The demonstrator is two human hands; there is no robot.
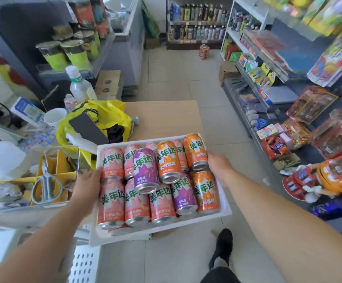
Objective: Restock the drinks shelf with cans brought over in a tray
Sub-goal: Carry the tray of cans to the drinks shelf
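Left hand [88,180] and right hand [220,163] gripped opposite side edges of the tray [166,227], cans [145,168] lying inside. Yellow bag [108,113] crowded its far-left corner; open floor [186,82] ran beyond its right.

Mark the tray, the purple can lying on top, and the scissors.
tray [98,235]: head view, near-left corner of its white rim.
top purple can [146,170]: head view, middle of its body.
scissors [47,178]: head view, where the handles meet.
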